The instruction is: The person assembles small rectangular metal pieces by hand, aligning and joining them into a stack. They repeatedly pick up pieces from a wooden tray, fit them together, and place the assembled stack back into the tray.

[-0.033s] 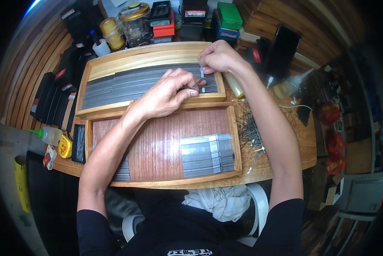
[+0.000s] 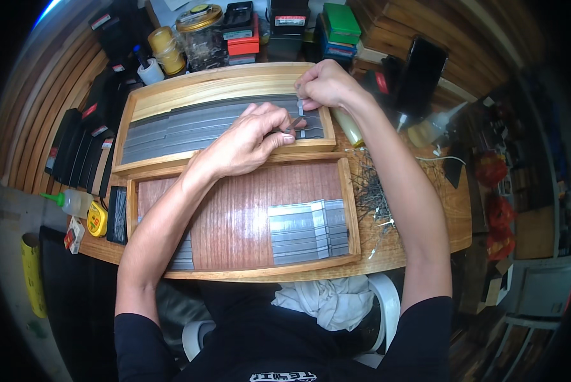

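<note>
Over the right end of the far wooden tray [image 2: 225,71], both my hands work close together. My left hand [image 2: 253,137] is closed, and a small, thin dark piece [image 2: 296,123] sticks out by its fingertips. Above and to the right, my right hand [image 2: 330,84] pinches at something hidden by its fingers, just over a small pale piece [image 2: 301,109]. Rows of flat grey strips [image 2: 171,130] lie under and beside the hands. The near wooden tray [image 2: 253,275] has a stack of grey strips [image 2: 298,235] at its right and more at its left.
Loose thin wires or pins [image 2: 376,191] are heaped right of the near tray. A yellow tape measure [image 2: 97,219] and a green-tipped bottle [image 2: 75,202] stand at the left. A lidded jar [image 2: 201,41] and stacked boxes [image 2: 341,25] line the back, with a dark phone [image 2: 422,70] at right.
</note>
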The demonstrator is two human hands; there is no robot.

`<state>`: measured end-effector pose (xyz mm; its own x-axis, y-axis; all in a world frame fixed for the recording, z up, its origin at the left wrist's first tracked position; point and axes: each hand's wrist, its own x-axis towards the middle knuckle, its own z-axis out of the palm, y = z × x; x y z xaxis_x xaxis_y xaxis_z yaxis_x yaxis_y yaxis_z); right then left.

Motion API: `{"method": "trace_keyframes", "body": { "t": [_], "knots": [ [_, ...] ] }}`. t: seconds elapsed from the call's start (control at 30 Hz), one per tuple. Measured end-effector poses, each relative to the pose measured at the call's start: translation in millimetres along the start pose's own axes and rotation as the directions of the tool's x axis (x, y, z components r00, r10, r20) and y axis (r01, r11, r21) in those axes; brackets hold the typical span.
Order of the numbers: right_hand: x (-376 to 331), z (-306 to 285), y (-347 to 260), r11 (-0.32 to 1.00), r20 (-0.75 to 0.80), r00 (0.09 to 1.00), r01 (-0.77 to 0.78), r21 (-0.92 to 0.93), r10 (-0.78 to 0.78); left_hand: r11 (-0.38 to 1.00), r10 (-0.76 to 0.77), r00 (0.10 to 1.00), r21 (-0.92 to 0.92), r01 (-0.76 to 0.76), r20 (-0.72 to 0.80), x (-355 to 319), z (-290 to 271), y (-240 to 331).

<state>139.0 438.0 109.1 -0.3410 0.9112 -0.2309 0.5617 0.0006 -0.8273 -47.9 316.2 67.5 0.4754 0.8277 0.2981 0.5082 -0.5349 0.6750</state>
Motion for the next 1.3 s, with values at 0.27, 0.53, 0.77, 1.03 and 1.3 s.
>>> {"method": "trace_keyframes", "body": {
  "t": [0.27,0.53,0.77,1.03,1.3],
  "knots": [
    [9,4,3,0.998,-0.017,1.000,-0.014,-0.054,0.013,1.000,0.001,1.000,0.013,-0.002,0.031,3,2,-2],
    [3,11,-7,0.870,-0.125,0.991,-0.020,-0.492,-0.048,0.995,-0.097,0.992,-0.016,0.099,0.086,6,0,-4],
    [-35,-11,-13,0.803,0.127,0.988,0.150,-0.577,-0.093,0.993,-0.107,0.994,-0.055,0.106,-0.009,0,2,-4],
    [-55,-1,9,0.746,0.153,0.965,0.263,-0.611,-0.215,0.942,-0.272,0.962,-0.201,0.269,0.011,3,0,1],
    [-48,-2,9,0.787,0.214,0.963,0.258,-0.561,-0.163,0.979,-0.177,0.984,-0.099,0.178,0.025,0,-1,-7]
  ]
}}
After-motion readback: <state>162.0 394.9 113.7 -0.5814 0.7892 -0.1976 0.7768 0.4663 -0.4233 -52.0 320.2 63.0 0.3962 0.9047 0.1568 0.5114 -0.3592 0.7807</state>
